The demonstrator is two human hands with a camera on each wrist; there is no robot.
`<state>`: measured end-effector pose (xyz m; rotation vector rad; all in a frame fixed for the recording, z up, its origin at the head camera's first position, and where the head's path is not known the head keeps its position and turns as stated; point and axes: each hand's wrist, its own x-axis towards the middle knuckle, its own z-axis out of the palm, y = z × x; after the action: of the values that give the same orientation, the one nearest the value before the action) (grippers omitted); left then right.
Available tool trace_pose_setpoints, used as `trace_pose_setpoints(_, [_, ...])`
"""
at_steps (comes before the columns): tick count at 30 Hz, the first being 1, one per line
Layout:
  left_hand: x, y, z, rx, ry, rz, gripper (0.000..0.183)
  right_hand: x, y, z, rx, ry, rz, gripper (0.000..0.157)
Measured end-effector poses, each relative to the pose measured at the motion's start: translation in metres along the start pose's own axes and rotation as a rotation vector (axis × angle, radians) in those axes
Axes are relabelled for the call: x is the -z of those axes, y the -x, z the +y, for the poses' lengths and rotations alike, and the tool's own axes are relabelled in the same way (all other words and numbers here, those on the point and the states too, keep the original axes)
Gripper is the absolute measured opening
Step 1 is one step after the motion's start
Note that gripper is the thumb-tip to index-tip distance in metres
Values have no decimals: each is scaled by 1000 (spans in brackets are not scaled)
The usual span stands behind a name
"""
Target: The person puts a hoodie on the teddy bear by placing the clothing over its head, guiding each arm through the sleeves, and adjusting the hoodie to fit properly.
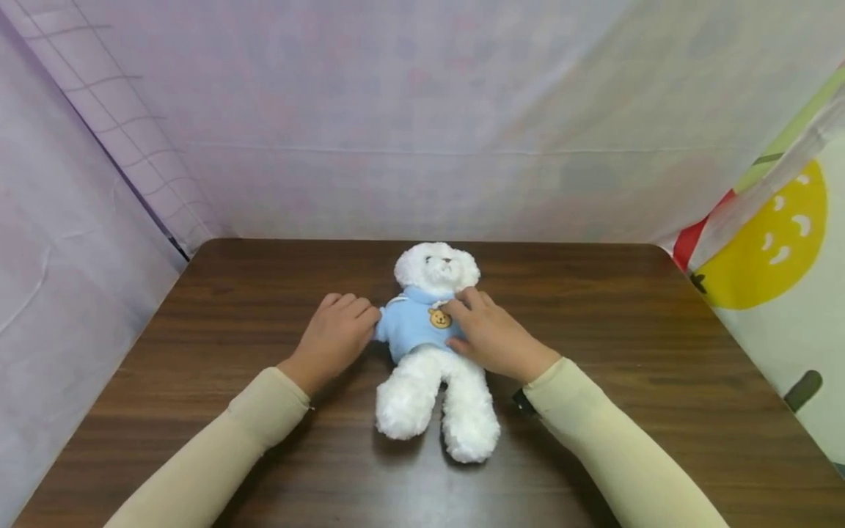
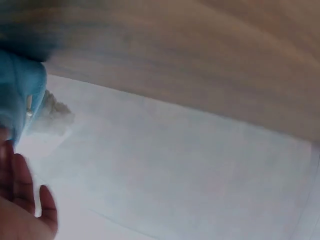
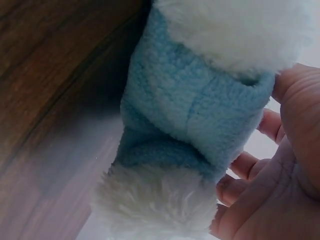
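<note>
A white fluffy teddy bear (image 1: 422, 323) in a light blue shirt lies on its back, its head toward the table's far edge. My left hand (image 1: 339, 330) pinches the end of the blue sleeve on the bear's left side in the head view. In the left wrist view, that hand (image 2: 25, 200) shows only in the lower left corner, beside the blue cloth (image 2: 20, 85). My right hand (image 1: 498, 334) holds the shirt's other side, fingers across the chest by a small bear-face patch (image 1: 440, 318). Its thumb (image 3: 300, 105) lies at the shirt's hem; the fingertips are hidden behind the cloth.
Under the bear is a dark brown wooden table (image 1: 264, 271) with rounded far corners. Pale patterned curtains (image 1: 396, 110) hang behind it and on the left. At the right hangs a cloth with a yellow printed shape (image 1: 772, 242).
</note>
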<state>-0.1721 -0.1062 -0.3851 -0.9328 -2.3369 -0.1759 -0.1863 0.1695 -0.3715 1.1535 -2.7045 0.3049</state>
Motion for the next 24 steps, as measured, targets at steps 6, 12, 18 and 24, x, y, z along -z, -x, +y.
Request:
trace_pose_setpoints(6, [5, 2, 0, -186, -5, 41, 13, 2, 0, -1, -15, -4, -3, 46])
trace_pose_setpoints(12, [0, 7, 0, -169, -20, -10, 20, -2, 0, -2, -15, -3, 0, 47])
trace_pose_setpoints(18, [-3, -1, 7, -169, -49, 18, 23, -4, 0, -1, -17, 12, -5, 48])
trace_pose_setpoints(24, [-4, -5, 9, -115, -59, 63, 13, -4, 0, -1, -15, 7, -2, 48])
